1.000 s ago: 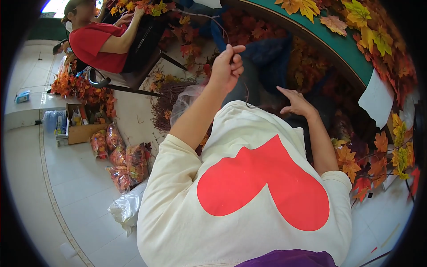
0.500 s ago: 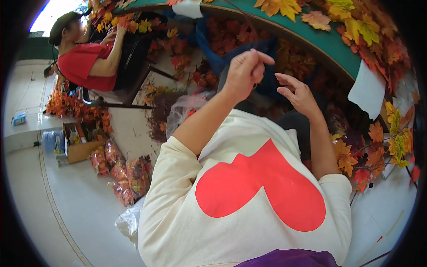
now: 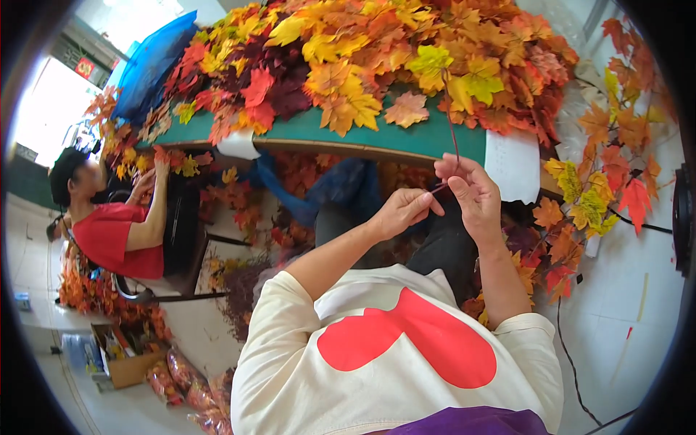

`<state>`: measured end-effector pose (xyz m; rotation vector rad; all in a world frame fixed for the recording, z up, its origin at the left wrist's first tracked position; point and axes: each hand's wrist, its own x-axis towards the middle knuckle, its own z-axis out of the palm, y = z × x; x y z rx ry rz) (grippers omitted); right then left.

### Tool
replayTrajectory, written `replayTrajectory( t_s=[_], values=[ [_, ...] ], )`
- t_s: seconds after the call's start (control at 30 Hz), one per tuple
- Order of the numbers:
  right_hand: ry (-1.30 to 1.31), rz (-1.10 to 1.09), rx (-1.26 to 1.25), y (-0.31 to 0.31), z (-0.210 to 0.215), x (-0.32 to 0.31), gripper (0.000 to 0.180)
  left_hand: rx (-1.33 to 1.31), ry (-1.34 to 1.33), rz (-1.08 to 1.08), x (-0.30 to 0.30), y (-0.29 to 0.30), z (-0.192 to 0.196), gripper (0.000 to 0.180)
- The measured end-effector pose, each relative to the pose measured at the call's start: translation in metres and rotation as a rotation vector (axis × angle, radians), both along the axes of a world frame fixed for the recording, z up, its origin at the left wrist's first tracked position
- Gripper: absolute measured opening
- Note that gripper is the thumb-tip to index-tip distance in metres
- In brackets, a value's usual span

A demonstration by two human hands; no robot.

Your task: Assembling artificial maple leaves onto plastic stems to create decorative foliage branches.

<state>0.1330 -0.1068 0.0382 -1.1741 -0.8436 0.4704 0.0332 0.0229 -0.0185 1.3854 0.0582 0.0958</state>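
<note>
A thin dark-red stem (image 3: 453, 130) of an artificial maple branch hangs down past the table edge toward my hands. Yellow-green leaves (image 3: 433, 61) show near its upper end. My right hand (image 3: 475, 199) has its thumb and fingers around the stem, palm partly facing up. Just left of it, my left hand (image 3: 404, 212) pinches the lower end, which pokes out between the two hands. Both are held over my lap, close together but apart. Fingers partly hide the stem where it is gripped.
A large heap of orange, yellow and red maple leaves (image 3: 406, 36) covers the green tabletop (image 3: 304, 129). White paper (image 3: 511, 163) hangs over its edge. Leafy branches (image 3: 594, 196) stand at right. At left, a person in red (image 3: 119, 235) handles leaves; below are a cardboard box (image 3: 134, 366) and filled bags.
The view has tilted up, bringing the leaf heap into sight. My right hand, earlier apart with loose fingers, has come up beside my left and now grips the stem.
</note>
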Motion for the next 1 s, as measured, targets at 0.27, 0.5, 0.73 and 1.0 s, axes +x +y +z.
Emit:
replayTrajectory(
  t_s=[0.27,0.5,0.73,1.0],
  values=[
    [0.008,-0.191,-0.084,-0.009,-0.004,0.015,0.018,0.56,-0.064,-0.259,0.028,0.024,0.019,0.034],
    [0.028,-0.22,-0.055,-0.01,-0.001,0.036,0.018,0.993,-0.357,0.369,0.062,0.018,0.077,0.028],
    [-0.006,-0.062,-0.097,-0.001,0.0,0.039,0.017,0.13,-0.273,0.045,0.079,0.015,0.071,0.018],
    [-0.451,-0.28,-0.328,0.0,0.02,0.074,0.021,0.01,-0.486,0.228,0.105,0.021,0.067,0.011]
  ],
)
